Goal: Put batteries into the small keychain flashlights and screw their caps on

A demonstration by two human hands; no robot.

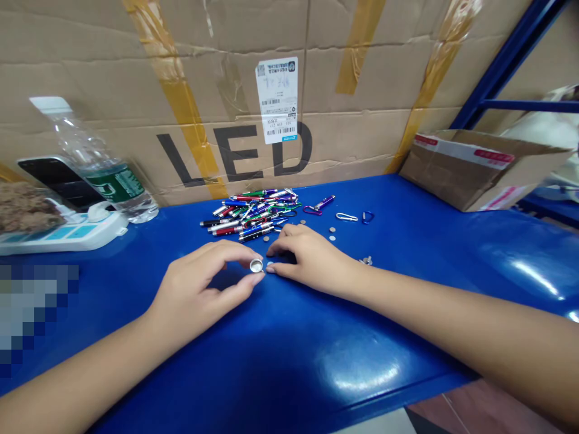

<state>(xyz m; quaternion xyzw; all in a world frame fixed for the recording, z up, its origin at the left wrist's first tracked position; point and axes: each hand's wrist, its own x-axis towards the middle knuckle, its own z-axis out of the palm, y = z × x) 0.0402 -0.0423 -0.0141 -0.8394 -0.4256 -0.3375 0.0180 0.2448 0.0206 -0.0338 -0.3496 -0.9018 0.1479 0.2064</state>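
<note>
My left hand (205, 274) pinches a small round metal cap (256, 265) between thumb and fingertips, its hollow side facing me. Close by on the right is my right hand (312, 253), thumb and forefinger apart. A small silvery disc (270, 263), like a button cell, sits at the right thumb's tip; whether it is touched I cannot tell. More such discs (332, 229) lie beyond the right hand. A heap of coloured metal penlights (251, 211) with clips lies just behind both hands.
A purple penlight (324, 202), a silver carabiner (346, 217) and a blue carabiner (368, 217) lie right of the heap. Small metal parts (366, 261) are behind my right forearm. A water bottle (113, 181) and power strip (67, 235) stand left, an open carton (465, 163) right.
</note>
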